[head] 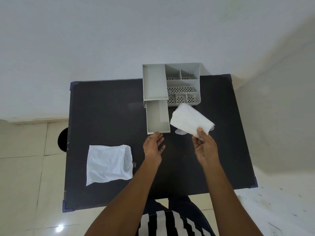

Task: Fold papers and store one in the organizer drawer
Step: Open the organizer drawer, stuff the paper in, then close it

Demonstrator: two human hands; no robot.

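Observation:
A grey organizer (182, 82) stands at the far edge of the black table (105, 116). Its drawer (157, 119) is pulled out toward me and looks empty. My left hand (153, 145) is just below the drawer's front edge, fingers apart, holding nothing. My right hand (205, 145) pinches a folded white paper (189, 120) by its near corner and holds it above the table, just right of the drawer. A second folded white paper (109, 163) lies flat on the table at the near left.
The organizer has several perforated compartments (181, 90) on its right side and a tall bin (154, 80) on its left. White walls stand behind and to the right of the table. Tiled floor (25, 167) surrounds it.

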